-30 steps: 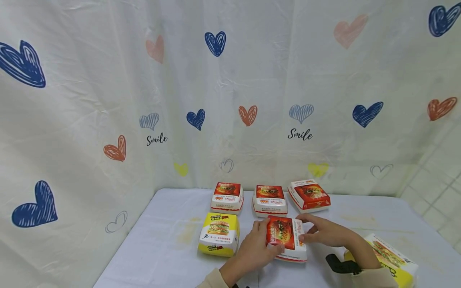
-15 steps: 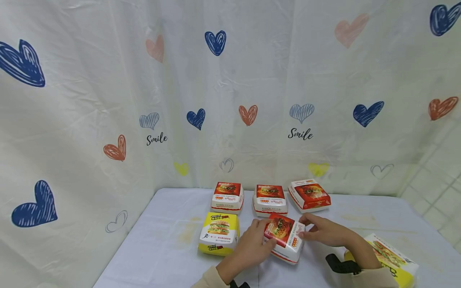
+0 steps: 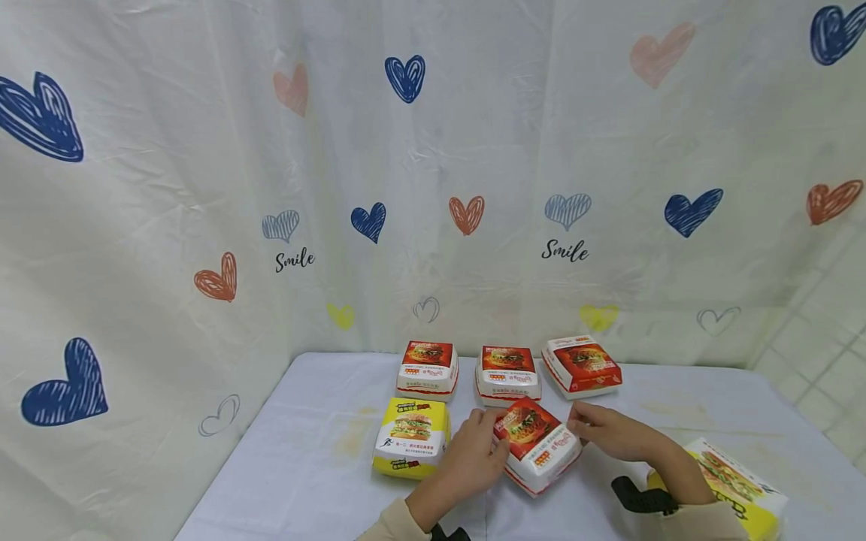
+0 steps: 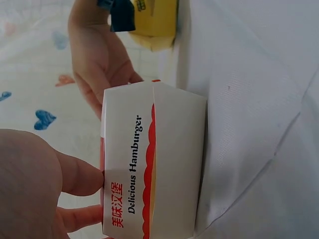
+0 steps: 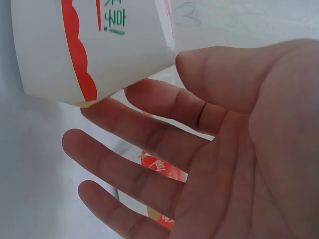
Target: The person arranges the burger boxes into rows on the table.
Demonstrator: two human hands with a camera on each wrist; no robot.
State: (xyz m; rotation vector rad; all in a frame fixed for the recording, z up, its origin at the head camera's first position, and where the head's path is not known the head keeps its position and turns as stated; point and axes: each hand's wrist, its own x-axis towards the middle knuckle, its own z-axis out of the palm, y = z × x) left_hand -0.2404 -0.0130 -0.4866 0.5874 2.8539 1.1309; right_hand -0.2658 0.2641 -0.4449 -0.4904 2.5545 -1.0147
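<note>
**Box held between two hands, turned diagonal**

Red-and-white box (image 3: 533,451) lies directly between the hands: just right of the left hand (image 3: 470,452), just left of the right hand (image 3: 614,433). Both hands touch it, so neither is clearly nearer. The left has more of its length alongside the box.

Axis: top looks close to square, so no sure long axis. Sides run slantwise to the hands; one corner points toward the left fingertips, the opposite one toward the right.

Left hand: thumb and at least one finger rest against the lid edge, by the left-hand corner. Cannot tell whether they pinch or only steady it.

Right hand: fingers spread and fairly straight, thumb and fingertips against the right-hand corner, not wrapped round it.

Base appears to sit on the white cloth (image 3: 298,466); any slight lift cannot be judged.

Around the hands: left yellow box (image 3: 411,439) just left of the left hand; middle red box (image 3: 508,376) just beyond its fingertips; far-left red box (image 3: 428,370) beyond and further left. Far-right red box (image 3: 582,366) beyond the right hand; right yellow box (image 3: 740,481) beside and partly behind the right forearm.
</note>
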